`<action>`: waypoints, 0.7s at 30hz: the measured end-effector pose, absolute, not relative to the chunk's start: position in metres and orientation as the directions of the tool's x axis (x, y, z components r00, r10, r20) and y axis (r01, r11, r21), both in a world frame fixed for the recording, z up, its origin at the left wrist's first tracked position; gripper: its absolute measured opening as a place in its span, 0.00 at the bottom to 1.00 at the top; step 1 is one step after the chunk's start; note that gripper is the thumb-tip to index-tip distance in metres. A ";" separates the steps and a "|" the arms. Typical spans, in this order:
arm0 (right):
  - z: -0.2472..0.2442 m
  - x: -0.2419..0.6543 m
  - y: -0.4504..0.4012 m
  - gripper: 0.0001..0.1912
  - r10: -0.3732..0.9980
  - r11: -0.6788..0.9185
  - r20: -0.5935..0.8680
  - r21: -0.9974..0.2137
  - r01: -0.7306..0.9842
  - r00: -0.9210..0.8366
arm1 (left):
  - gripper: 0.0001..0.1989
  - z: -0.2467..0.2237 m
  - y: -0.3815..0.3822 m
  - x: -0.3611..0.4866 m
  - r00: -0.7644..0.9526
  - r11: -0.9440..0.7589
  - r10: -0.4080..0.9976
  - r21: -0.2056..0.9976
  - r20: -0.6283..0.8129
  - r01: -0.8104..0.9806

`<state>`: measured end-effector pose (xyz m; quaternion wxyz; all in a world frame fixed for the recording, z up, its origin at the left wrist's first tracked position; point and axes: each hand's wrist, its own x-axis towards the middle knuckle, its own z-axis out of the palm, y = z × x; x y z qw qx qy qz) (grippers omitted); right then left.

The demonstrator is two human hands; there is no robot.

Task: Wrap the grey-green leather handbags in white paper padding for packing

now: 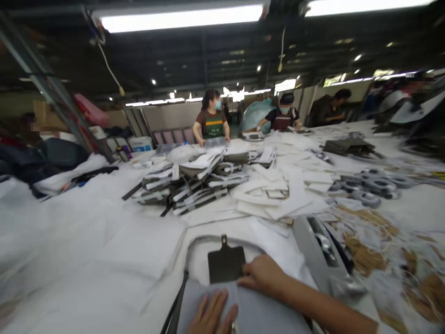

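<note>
A handbag (267, 308) wrapped in or faced with pale grey sheet lies before me at the bottom of the view, its thin handle (200, 240) arched on the far side. From its far edge stands a dark olive flap (226, 264) with a small metal-tipped tab. My left hand (212, 313) rests flat on the grey surface, fingers spread. At the flap's right edge, where it meets the grey sheet, my right hand (262, 277) has its thumb and fingers pinched together. Part of the bag's near side is cut off by the frame.
A grey tape dispenser (320, 255) stands to the right, beside brown and white scraps (368, 250). Beyond lie stacked dark bags (191, 185), white paper pieces (278, 190) and tape rolls (375, 183). White sheeting (86, 260) covers the left. Several co-workers (212, 120) are across the table.
</note>
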<state>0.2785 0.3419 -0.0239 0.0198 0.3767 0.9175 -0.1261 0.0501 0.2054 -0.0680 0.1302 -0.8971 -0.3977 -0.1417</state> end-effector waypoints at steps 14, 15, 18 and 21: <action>0.017 0.236 0.369 0.22 0.782 0.598 0.178 -0.481 0.641 -0.597 | 0.33 -0.028 0.172 0.067 0.499 -0.517 0.854 0.141 0.145 0.844; 0.018 0.232 0.368 0.20 0.772 0.603 0.160 -0.490 0.630 -0.615 | 0.33 -0.028 0.172 0.067 0.496 -0.515 0.856 0.151 0.146 0.844; 0.023 0.233 0.349 0.13 0.719 0.657 0.216 -0.521 0.545 -0.661 | 0.33 -0.028 0.172 0.067 0.497 -0.518 0.854 0.181 0.153 0.836; 0.026 0.251 0.315 0.12 0.548 0.791 0.355 -0.513 0.332 -0.758 | 0.33 -0.029 0.173 0.067 0.493 -0.526 0.848 0.199 0.196 0.827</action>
